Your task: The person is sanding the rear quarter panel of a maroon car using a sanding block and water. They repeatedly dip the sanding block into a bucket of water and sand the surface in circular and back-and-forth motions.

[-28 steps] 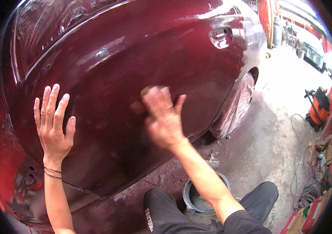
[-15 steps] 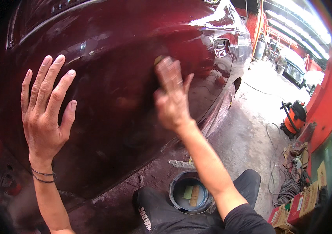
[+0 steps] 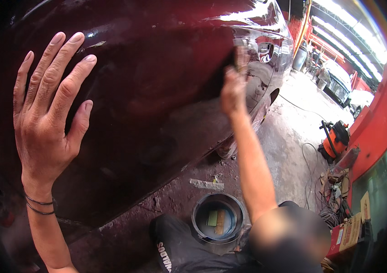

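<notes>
A dark red car door panel (image 3: 157, 104) fills most of the view, dull over its middle and glossier near the door handle (image 3: 265, 53). On the left, my left hand (image 3: 50, 100) is open against the panel, fingers spread, holding nothing. Reaching far to the right, my right hand (image 3: 235, 84) is at the panel just short of the handle. Motion smears its fingers, and a thin yellowish-green edge shows beside them; I cannot make out what that piece is. A dark bucket (image 3: 196, 216) between my legs holds cloudy water, a green block (image 3: 212, 218) and a tan block (image 3: 220, 221).
A strip of tape or paper (image 3: 207, 184) lies on the stained floor beside the bucket. To the right stand an orange and black shop vacuum (image 3: 336, 140), tangled cables (image 3: 332, 193) and a red and tan cardboard box (image 3: 346, 234). Another car (image 3: 337, 82) is parked farther back.
My right hand has swept across the panel to the right, closer to the handle. My left hand stays open at the panel and appears larger and slightly higher as the view shifted.
</notes>
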The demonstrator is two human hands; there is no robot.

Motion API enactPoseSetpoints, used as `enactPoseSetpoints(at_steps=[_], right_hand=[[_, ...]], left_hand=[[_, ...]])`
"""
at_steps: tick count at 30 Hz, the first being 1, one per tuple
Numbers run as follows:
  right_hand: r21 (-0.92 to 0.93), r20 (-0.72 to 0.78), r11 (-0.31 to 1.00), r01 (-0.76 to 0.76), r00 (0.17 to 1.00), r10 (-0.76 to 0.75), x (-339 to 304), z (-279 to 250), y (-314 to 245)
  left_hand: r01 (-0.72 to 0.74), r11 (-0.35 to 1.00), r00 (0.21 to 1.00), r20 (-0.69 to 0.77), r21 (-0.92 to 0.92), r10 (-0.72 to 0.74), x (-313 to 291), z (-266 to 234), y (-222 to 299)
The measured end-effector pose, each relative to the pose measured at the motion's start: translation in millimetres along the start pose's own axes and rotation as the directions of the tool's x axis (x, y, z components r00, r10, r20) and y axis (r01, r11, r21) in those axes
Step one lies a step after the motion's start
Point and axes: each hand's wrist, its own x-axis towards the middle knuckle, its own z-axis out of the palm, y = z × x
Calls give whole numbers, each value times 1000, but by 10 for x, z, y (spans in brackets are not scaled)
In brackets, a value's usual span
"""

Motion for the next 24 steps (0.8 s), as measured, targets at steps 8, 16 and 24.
enactPoseSetpoints(at_steps=[8, 16, 24], right_hand=[[82, 181, 984, -160, 973, 143, -568, 81, -331], [257, -27, 868, -425, 895, 446, -305, -610, 1754], [82, 216, 994, -77, 975, 58, -1161, -131, -346]], left_hand=[[-55, 997, 998, 31, 48, 54, -1, 5, -51], [-111, 994, 993, 32, -8, 112, 0, 207, 98], [-153, 985, 986, 86, 83, 146, -44, 42, -34]])
